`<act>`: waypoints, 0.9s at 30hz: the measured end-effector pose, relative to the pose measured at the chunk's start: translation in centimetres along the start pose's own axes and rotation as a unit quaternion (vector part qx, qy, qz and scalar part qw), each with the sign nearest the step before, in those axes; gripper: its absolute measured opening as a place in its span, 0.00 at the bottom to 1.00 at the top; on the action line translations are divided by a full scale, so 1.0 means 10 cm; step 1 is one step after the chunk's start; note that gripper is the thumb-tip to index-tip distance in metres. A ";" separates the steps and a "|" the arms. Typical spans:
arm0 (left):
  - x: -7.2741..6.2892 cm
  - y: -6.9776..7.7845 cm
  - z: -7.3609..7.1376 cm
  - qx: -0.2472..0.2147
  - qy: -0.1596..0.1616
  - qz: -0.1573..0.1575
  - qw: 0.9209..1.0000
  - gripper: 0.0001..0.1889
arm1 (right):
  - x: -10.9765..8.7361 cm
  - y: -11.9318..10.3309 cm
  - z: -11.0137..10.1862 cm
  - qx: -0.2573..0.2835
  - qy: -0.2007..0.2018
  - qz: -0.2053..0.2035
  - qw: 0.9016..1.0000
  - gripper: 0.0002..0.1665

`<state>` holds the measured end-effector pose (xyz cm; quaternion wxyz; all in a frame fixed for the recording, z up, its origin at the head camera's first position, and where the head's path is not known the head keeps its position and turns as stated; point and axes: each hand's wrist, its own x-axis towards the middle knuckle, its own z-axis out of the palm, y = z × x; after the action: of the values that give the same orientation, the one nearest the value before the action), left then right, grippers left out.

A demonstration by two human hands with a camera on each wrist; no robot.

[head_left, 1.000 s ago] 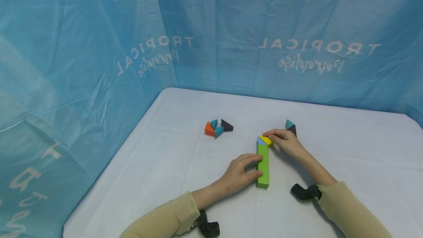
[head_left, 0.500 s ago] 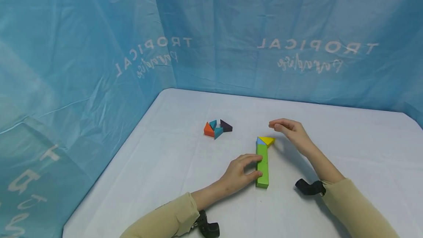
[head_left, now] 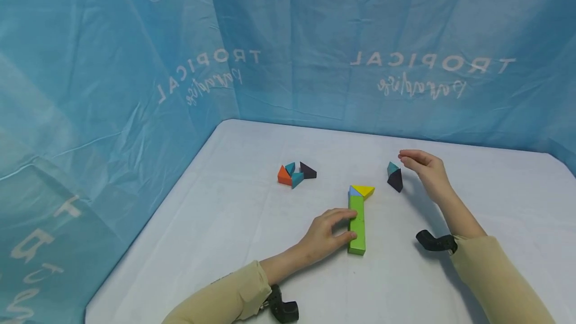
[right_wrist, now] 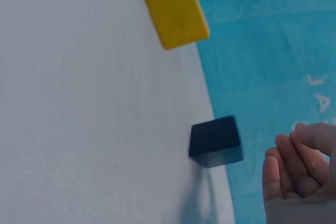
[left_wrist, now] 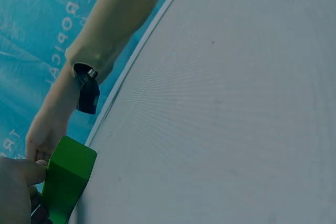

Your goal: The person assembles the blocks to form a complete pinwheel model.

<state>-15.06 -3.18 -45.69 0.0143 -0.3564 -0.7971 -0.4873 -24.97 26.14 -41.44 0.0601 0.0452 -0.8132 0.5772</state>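
In the head view, two green blocks (head_left: 357, 224) lie end to end on the white table, topped at the far end by a light blue triangular block (head_left: 354, 191) and a yellow triangular block (head_left: 363, 191). My left hand (head_left: 321, 236) holds the green blocks from the left, thumb and fingertips at their upper edge. The left wrist view shows its thumb beside a green block (left_wrist: 68, 174). My right hand (head_left: 425, 169) is held above the table, fingers together and nothing in them. Just left of it stand a black block (head_left: 395, 180) and a teal block (head_left: 392, 168), touching.
Farther left lies a cluster: an orange block (head_left: 284, 176), two small teal blocks (head_left: 297, 179) and a dark angled block (head_left: 308, 171). Blue printed curtains (head_left: 315, 54) hang behind the table (head_left: 216, 199) and along its left side. Each wrist carries a black device (head_left: 434, 241).
My right hand has let go of the yellow triangular block and moved right and away, past the black and teal blocks. My left hand stays at the green blocks.
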 end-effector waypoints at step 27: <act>0.00 0.01 -0.01 0.004 -0.006 -0.001 1.000 0.22 | 0.22 0.29 0.10 -0.074 -0.030 0.078 0.994 0.27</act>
<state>-15.02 -3.19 -45.56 0.0107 -0.3582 -0.7993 -0.4823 -27.59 26.19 -44.16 -0.0059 -0.0054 -0.8561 0.5168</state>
